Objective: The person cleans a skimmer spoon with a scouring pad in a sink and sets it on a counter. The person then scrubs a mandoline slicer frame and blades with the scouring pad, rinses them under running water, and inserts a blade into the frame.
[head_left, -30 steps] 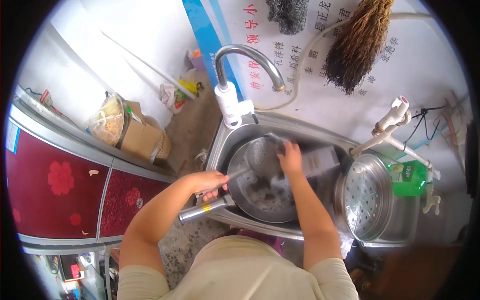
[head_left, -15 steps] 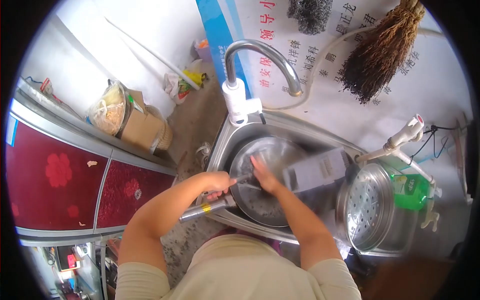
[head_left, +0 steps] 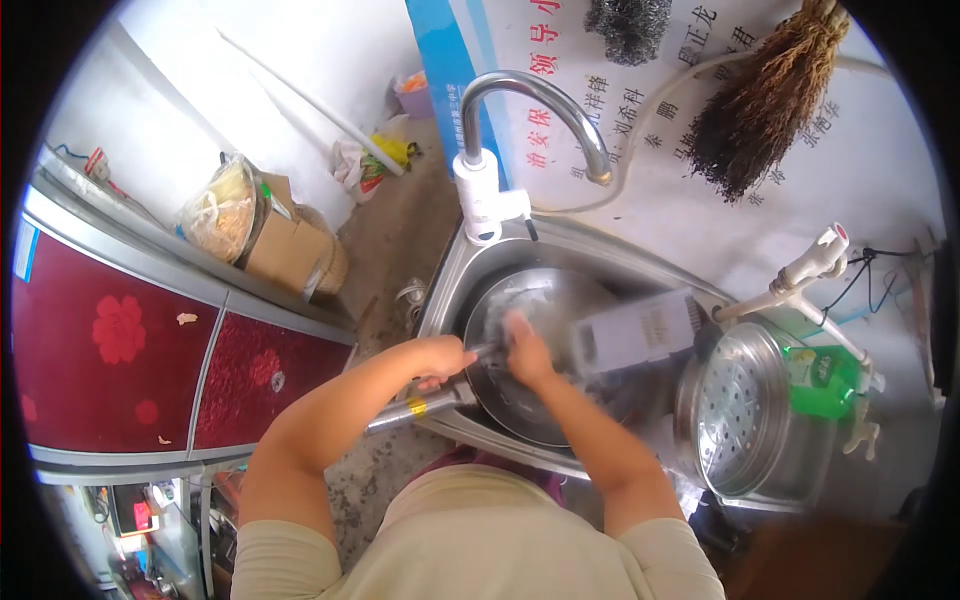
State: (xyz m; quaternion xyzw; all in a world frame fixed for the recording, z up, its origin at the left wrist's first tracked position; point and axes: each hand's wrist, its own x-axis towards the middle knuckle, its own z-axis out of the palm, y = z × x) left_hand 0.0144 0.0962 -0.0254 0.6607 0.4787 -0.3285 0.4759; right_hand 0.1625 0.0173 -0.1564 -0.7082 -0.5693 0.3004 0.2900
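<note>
In the head view, my left hand (head_left: 442, 360) is closed around one end of a slim grey utensil (head_left: 487, 350), whose kind I cannot make out. My right hand (head_left: 527, 352), smeared by motion, is curled at the utensil's other end; what lies within its fingers is hidden. Both hands are above a large metal wok (head_left: 490, 405) that sits in the steel sink (head_left: 440, 290). The wok's long handle (head_left: 412, 408) sticks out over the sink's near left edge, below my left hand. Cloudy wet patches show inside the wok.
A curved faucet (head_left: 535, 85) rises behind the sink. Right of the wok lie a pale box-like container (head_left: 640, 330), a perforated steamer pan (head_left: 742, 410) and a green bottle (head_left: 822, 385). A white tap pipe (head_left: 790, 285) juts over that side. A straw brush (head_left: 770, 100) hangs on the wall.
My right hand has shifted slightly down, its fingers more blurred. My left hand keeps its grip on the utensil. The camera view has moved a little.
</note>
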